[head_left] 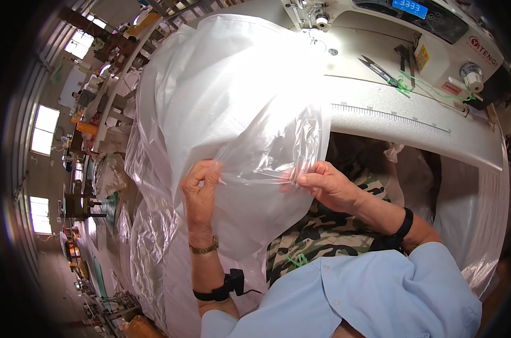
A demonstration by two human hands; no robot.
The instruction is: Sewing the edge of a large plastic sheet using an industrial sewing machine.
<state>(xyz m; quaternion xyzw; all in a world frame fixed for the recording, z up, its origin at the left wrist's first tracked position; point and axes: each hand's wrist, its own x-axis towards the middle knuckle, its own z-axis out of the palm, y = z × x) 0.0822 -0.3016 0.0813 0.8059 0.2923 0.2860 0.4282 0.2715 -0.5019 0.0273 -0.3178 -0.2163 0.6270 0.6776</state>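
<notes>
Both hands pinch the clear plastic liner [266,152] at the bench's near edge, left hand [200,188] and right hand [328,186] side by side, its long white bag [210,96] stretching away from them.

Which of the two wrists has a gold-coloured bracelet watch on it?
The left hand wrist: it has a gold-coloured bracelet watch, with a black strap further up the forearm. The right hand wrist has only a black band.
</notes>
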